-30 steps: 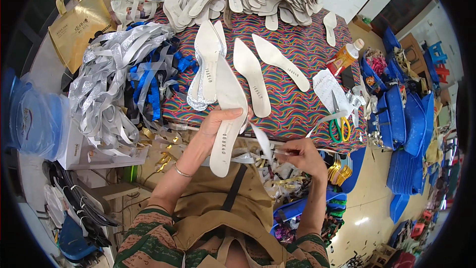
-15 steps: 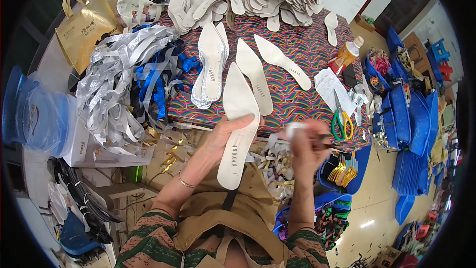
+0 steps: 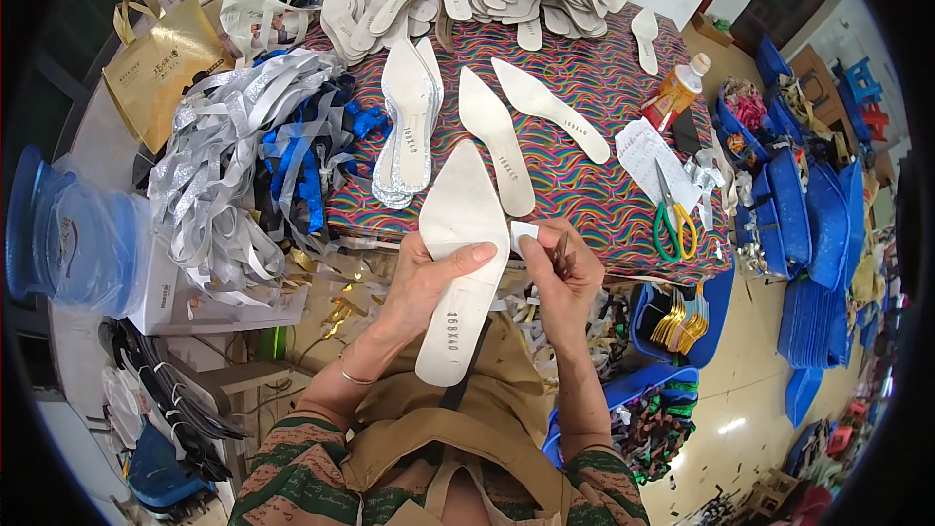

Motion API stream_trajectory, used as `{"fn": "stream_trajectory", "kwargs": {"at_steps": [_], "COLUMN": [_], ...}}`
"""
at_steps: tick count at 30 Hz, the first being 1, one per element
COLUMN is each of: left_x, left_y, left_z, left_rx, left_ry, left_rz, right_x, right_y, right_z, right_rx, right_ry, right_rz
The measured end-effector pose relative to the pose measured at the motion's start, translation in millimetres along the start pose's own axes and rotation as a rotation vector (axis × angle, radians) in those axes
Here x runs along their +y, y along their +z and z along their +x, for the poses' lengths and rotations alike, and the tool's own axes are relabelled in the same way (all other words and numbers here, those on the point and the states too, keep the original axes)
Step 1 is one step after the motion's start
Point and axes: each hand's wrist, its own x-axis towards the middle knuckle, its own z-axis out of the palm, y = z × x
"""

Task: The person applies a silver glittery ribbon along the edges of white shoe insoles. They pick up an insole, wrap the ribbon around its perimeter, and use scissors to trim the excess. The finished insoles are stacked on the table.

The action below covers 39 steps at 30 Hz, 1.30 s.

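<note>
Wavy-patterned tabletop (image 3: pixel 584 190) is strewn with pale insoles (image 3: pixel 497 136). Near its front edge, one white insole (image 3: pixel 460 206) is gripped by the left hand (image 3: pixel 426 281), thumb on top, other fingers mostly hidden. White strip (image 3: pixel 524 236) is pinched between right hand's (image 3: pixel 563 278) thumb and fingers, alongside.

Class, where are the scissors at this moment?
In the head view, the scissors lie near the right front corner of the patterned tabletop, partly over the white paper, beyond and right of the right hand.
</note>
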Motion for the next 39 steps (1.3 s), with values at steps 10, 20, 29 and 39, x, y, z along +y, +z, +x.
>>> {"fn": "stream_trajectory", "kwargs": {"at_steps": [10, 20, 29, 39], "left_x": [5, -6, 8, 7], "left_y": [-2, 8, 10, 20], "left_z": [3, 7, 24, 30], "left_rx": [-0.053, -0.059, -0.038, -0.010], "left_ry": [-0.097, -0.052, -0.052, 0.006], "left_rz": [0.044, -0.015, -0.202, -0.164], "right_x": [1, -5, 3, 13], "right_y": [-8, -7, -3, -1], "right_z": [3, 12, -28, -55], "right_rx": [-0.130, -0.136, -0.168, -0.140], "right_ry": [-0.158, 0.101, 0.380, 0.026], "right_rz": [-0.135, 0.121, 0.085, -0.284]}}
